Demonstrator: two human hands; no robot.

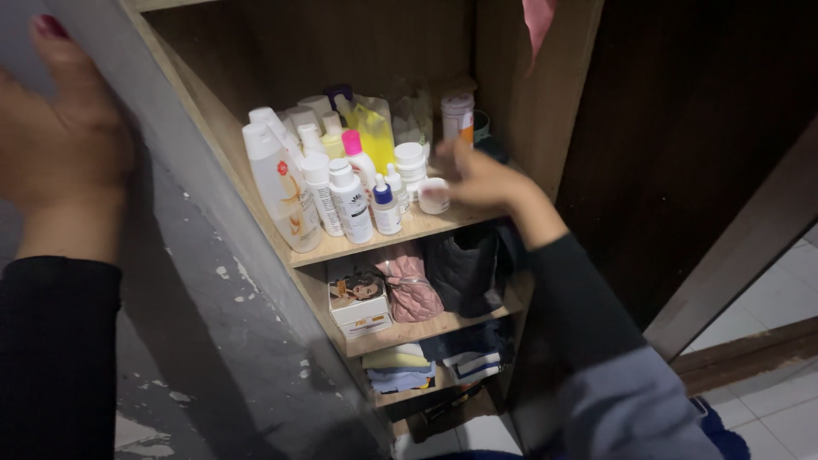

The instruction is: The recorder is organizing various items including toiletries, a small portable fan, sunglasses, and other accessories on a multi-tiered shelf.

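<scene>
My right hand (479,181) reaches into a wooden shelf unit (409,230), fingers spread and blurred, touching or just beside a small white jar (433,195) on the upper shelf. My left hand (60,136) lies flat with fingers apart against the grey wall (196,281) to the left of the unit. The upper shelf holds several white bottles (285,187), a pink-capped bottle (358,158), a small blue-capped dropper bottle (385,204), a yellow pouch (375,132) and a white and orange tube (458,115).
The shelf below holds a small white box (360,302), a pink quilted pouch (411,285) and a black bag (464,268). Folded clothes (426,362) lie lower down. A dark wooden panel (682,136) stands at right, with white floor tiles (784,409).
</scene>
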